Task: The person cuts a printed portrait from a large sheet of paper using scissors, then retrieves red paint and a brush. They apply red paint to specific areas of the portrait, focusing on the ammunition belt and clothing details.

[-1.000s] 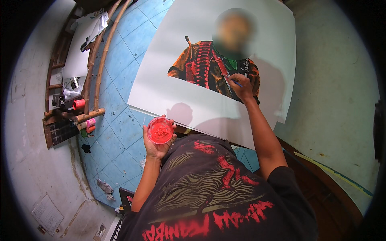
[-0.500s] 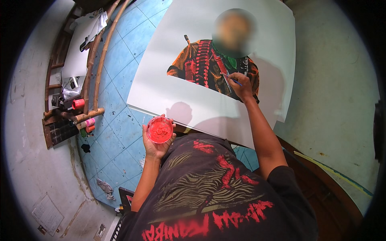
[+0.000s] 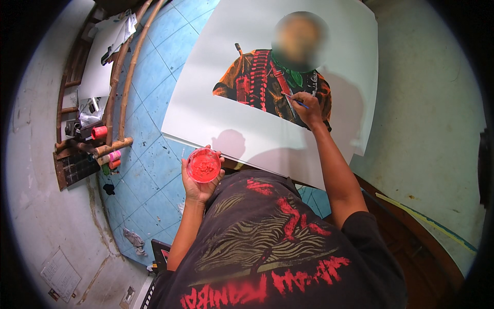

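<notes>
Cupped in my left hand [image 3: 199,191] is a clear round tub of red paint [image 3: 204,165], held level by my waist. My right hand [image 3: 307,109] pinches a thin blue paintbrush [image 3: 300,103], its tip at the red strap on the chest of a painted figure [image 3: 252,80]. The figure wears orange and black clothes, a green scarf and red cartridge-like rows; its head is blurred out. It sits on a large white sheet [image 3: 198,110] in front of me. My hand and its shadow hide part of the figure's right side.
To the left, a bamboo rack [image 3: 117,77] holds white papers [image 3: 98,72], a red cup [image 3: 99,133] and pink and orange tubes [image 3: 114,156]. Blue floor tiles [image 3: 149,170] with paint specks lie below. A grey rag [image 3: 135,240] is on the floor; a pale wall [image 3: 427,103] rises at right.
Almost nothing differs. The brush tip stays near the red strap, and the tub of paint remains in my left hand.
</notes>
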The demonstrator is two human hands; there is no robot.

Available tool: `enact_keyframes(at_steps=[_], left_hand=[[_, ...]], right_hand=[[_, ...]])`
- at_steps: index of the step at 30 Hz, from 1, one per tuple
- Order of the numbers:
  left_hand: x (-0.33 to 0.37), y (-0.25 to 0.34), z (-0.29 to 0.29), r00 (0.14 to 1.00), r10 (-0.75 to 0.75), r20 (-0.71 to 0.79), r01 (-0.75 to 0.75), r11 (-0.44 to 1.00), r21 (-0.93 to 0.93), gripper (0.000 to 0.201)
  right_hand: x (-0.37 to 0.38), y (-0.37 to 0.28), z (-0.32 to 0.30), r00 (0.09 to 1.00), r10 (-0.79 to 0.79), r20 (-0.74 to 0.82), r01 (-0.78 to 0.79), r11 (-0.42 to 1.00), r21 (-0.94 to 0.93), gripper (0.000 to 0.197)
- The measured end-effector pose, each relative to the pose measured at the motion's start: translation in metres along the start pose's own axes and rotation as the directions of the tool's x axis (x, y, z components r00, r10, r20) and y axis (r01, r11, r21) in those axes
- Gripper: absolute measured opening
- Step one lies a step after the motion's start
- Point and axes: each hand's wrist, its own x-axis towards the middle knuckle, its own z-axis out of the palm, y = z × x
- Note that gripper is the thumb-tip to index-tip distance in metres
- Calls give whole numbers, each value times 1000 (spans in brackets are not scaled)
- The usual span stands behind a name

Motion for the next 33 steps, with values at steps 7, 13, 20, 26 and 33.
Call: enact_keyframes(at_steps=[7,13,20,26,33], left_hand=[[1,0,1,1000,2,5,-2,1000,3,76],[1,0,2,1000,1,5,-1,1000,-7,77],[3,-1,0,1000,7,-10,-7,1000,10,78],[4,-1,2,1000,0,-5,0,1000,9,78],[5,-1,0,1000,-4,6,4,1000,-6,77]], right_hand=[[2,-13,-5,1000,11,-20,-11,1000,16,7],[1,-8,-4,1000,11,-1,-11,1000,23,5],[1,-8,-8,999,28,16,-29,998,60,6],[2,-7,-8,999,7,39,-7,1000,-8,6],[2,-14,-13,999,41,-13,-41,999,13,7]])
